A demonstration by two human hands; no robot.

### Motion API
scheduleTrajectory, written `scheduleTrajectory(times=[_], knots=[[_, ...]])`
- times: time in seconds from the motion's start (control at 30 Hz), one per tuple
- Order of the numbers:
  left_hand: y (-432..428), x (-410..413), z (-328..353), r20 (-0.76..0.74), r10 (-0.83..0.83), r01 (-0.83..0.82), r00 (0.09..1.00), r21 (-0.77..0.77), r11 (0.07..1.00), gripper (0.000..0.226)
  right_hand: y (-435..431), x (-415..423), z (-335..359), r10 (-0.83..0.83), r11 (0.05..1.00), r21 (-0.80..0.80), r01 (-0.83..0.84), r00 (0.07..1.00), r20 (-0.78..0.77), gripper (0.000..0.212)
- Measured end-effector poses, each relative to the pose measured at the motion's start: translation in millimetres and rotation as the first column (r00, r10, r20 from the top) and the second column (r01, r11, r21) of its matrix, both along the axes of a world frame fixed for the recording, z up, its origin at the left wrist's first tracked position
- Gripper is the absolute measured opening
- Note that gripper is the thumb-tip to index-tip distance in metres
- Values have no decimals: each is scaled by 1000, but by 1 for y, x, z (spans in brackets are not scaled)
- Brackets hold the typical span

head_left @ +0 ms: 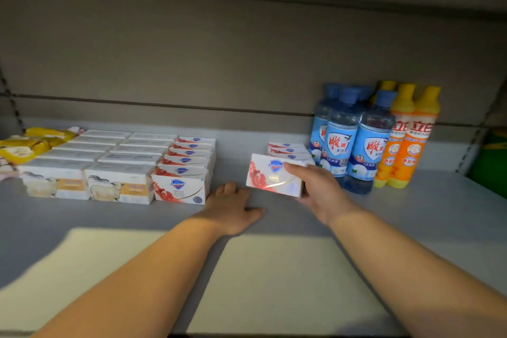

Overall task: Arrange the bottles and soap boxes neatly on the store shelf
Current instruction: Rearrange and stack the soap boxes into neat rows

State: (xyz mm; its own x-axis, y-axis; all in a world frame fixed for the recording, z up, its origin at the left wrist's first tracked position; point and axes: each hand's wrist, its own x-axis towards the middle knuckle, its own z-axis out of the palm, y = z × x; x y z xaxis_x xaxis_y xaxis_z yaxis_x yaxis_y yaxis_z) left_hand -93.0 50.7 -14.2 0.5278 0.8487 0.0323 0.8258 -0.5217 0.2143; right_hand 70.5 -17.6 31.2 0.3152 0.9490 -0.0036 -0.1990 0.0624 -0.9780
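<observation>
A bare lane of shelf (pixel 236 151) runs toward 12 o'clock between the soap box row (pixel 186 167) at 10 o'clock and the short soap box stack (pixel 288 149) at 1 o'clock, its mouth partly taken by the left hand (pixel 233 208), while blue bottles (pixel 354 143) and orange bottles (pixel 406 140) wall off 2 o'clock.

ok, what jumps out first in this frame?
The right hand grips a red-and-white soap box at mid-shelf, while the left hand lies flat on the shelf beside it. Blue bottles and orange bottles stand clustered at right. Soap rows fill the left.
</observation>
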Motion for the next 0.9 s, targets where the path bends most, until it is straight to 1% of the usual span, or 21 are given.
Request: scheduleTrajectory(times=[0.07, 0.1, 0.13, 0.17, 0.2, 0.23, 0.3, 0.33, 0.37, 0.4, 0.43, 0.47, 0.53, 0.6, 0.67, 0.7, 0.73, 0.8, 0.87, 0.9], knots=[[1, 0, 0, 38, 19, -20, 999, 20, 1000, 48, -5, 0, -13, -32, 999, 9, 34, 987, -159, 16], [1, 0, 0, 89, 25, -27, 996, 25, 999, 42, -7, 0, -18, -48, 999, 15, 53, 973, -225, 16], [1, 0, 1, 166, 26, -30, 986, 22, 999, 37, -8, -1, -21, -61, 997, 23, 70, 959, -278, 16], [2, -2, 2, 281, 24, -25, 960, -1, 1000, 35, -9, 0, -22, -70, 996, 33, 85, 948, -309, 15], [2, -4, 4, 411, 25, -4, 911, -52, 999, 38, -10, 0, -22, -76, 995, 44, 95, 946, -316, 15], [0, -7, 6, 525, 27, 38, 851, -113, 993, 49, -10, 0, -22, -74, 994, 50, 93, 949, -306, 14], [-6, -8, 9, 685, -28, 203, 728, -176, 963, 85, -12, -2, -21, -41, 998, 43, 54, 967, -250, 14], [-11, -7, 11, 732, -69, 280, 678, -170, 945, 97, -14, -4, -20, -23, 999, 32, 30, 979, -205, 16], [-14, -4, 12, 768, -118, 341, 630, -137, 930, 100, -14, -6, -21, -10, 1000, 22, 14, 987, -162, 21], [-15, -2, 11, 786, -171, 372, 595, -81, 925, 96, -15, -6, -21, -4, 1000, 20, 7, 991, -137, 26], [-16, 1, 12, 796, -209, 387, 568, -34, 922, 86, -14, -5, -22, -1, 1000, 24, 4, 991, -134, 31], [-18, 3, 15, 808, -215, 390, 549, -20, 921, 76, -14, -4, -22, 8, 999, 32, -3, 988, -152, 34], [-23, 4, 19, 852, -161, 381, 499, -48, 923, 65, -15, 0, -19, 48, 998, 55, -38, 978, -201, 38], [-25, 3, 22, 908, -12, 380, 419, -163, 910, 58, -17, 2, -14, 113, 992, 70, -102, 978, -177, 38], [-23, 4, 24, 933, 184, 446, 310, -314, 838, 52, -18, 0, -12, 182, 981, 88, -172, 975, -127, 39], [-22, 4, 27, 921, 265, 472, 285, -376, 798, 51, -18, -2, -11, 210, 975, 99, -201, 973, -99, 42], [-21, 4, 28, 900, 326, 481, 288, -430, 764, 53, -19, -5, -11, 230, 968, 110, -224, 972, -50, 44], [-18, 5, 31, 835, 429, 471, 343, -549, 691, 63, -21, -11, -12, 224, 963, 133, -236, 970, 95, 41], [-17, 5, 30, 783, 479, 458, 397, -621, 636, 75, -23, -17, -15, 174, 962, 174, -211, 964, 202, 35], [-17, 6, 30, 774, 481, 453, 411, -631, 629, 80, -23, -19, -15, 137, 966, 188, -180, 966, 219, 30]])
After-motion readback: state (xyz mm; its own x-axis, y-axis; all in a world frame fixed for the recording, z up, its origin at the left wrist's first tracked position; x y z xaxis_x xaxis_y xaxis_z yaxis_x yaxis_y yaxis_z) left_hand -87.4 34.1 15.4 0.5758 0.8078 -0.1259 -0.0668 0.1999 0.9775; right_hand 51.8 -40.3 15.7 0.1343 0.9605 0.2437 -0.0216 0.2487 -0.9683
